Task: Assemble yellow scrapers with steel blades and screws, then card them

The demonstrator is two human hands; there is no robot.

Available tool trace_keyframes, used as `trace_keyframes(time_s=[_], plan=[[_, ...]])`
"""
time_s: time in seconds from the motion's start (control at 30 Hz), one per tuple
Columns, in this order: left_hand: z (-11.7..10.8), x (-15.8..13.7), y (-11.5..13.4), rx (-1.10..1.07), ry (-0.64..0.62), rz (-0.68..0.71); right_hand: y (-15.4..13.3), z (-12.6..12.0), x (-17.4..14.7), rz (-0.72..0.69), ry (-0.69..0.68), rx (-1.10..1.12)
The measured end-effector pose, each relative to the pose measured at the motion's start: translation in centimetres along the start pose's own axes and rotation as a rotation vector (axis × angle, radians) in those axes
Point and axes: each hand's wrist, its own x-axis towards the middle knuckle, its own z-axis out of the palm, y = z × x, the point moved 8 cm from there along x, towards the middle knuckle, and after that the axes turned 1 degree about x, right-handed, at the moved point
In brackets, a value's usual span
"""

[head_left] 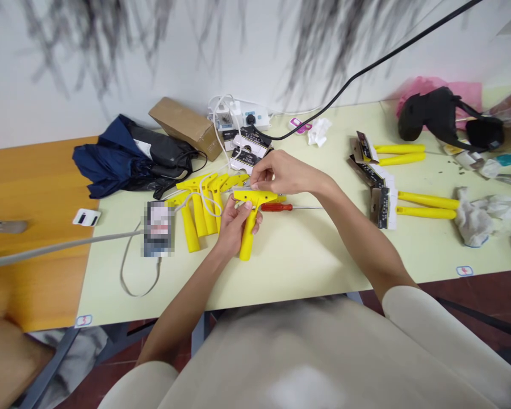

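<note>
My left hand [232,230] grips a yellow T-shaped scraper [247,241] by the top of its handle, wide head away from me. Over that head, the fingertips of my right hand [283,172] are pinched together; whatever is between them is hidden. A pale strip shows along the head's far edge, too small to make out. To the left lie several more yellow scrapers [189,227] side by side, handles toward me. A red-handled screwdriver [279,208] lies just right of the held scraper, its shaft pointing right.
Printed card boxes [244,156], a brown box [187,126] and a power strip [255,115] stand at the back. A dark blue umbrella [111,156] lies left. Yellow-handled packaged tools [428,204] lie right. White cable [130,284] loops left; a black cable [353,79] crosses above.
</note>
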Motion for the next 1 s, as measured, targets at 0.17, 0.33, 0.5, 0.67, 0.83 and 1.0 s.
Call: trace_keyframes(time_s=[0.17, 0.33, 0.5, 0.67, 0.83, 1.0], plan=[[-0.6, 0.4, 2.1, 0.007, 0.039, 0.07, 0.4, -1.1, -0.1, -0.006, 0.016, 0.04], [-4.0, 0.7, 8.1, -0.055, 0.227, 0.325, 2.1, 0.0, 0.4, 0.033, 0.08, -0.154], [-6.4, 0.5, 10.8, -0.092, 0.308, 0.424, 2.5, 8.1, 1.5, -0.024, -0.213, -0.302], [-6.5, 0.9, 9.8, -0.104, 0.278, 0.389, 2.1, 12.2, 2.3, -0.054, -0.256, -0.445], [-5.9, 1.2, 8.8, -0.108, 0.238, 0.345, 2.0, 12.8, 2.4, -0.087, -0.258, -0.498], [-5.2, 1.3, 8.2, -0.14, 0.204, 0.302, 1.3, 10.2, 2.3, -0.03, -0.227, -0.443]])
